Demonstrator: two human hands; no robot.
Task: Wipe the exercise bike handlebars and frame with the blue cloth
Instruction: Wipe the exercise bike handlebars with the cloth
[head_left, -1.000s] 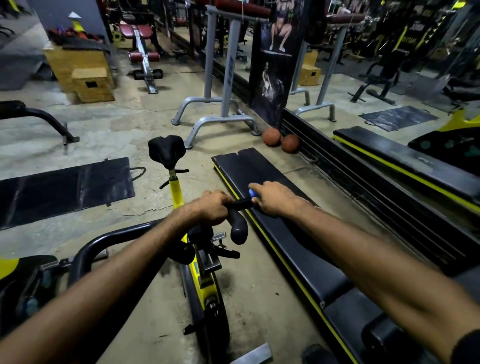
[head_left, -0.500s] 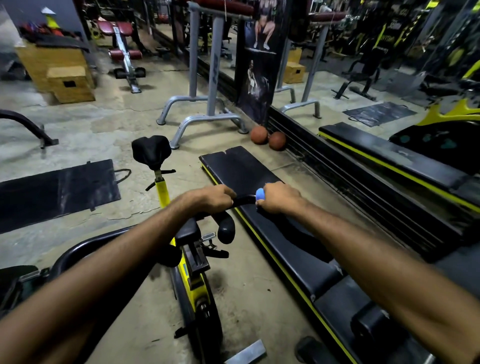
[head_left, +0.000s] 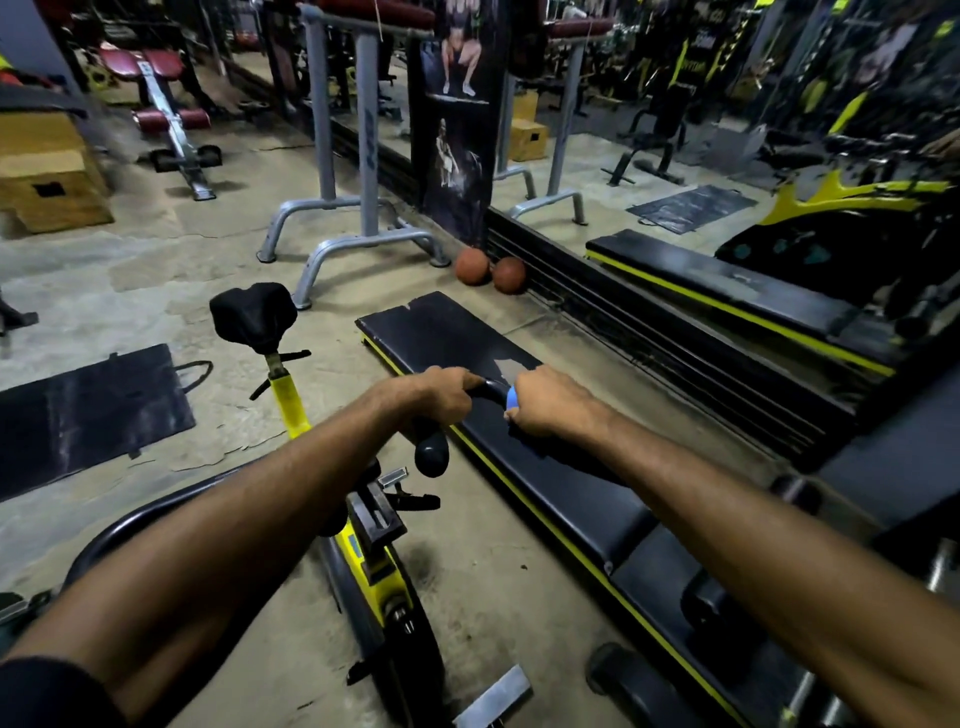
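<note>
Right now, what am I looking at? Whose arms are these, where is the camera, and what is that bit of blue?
No robot here: these are a person's two bare arms, filmed by one wide-angle camera worn on the head, looking forward and down. The left hand grips the black handlebar of a yellow exercise bike. The right hand holds a blue cloth against the same bar; only a sliver of it shows. Beyond the hands is the bike's black saddle. On the concrete floor lie a long black bench, a dark mat and two orange balls further back.
</note>
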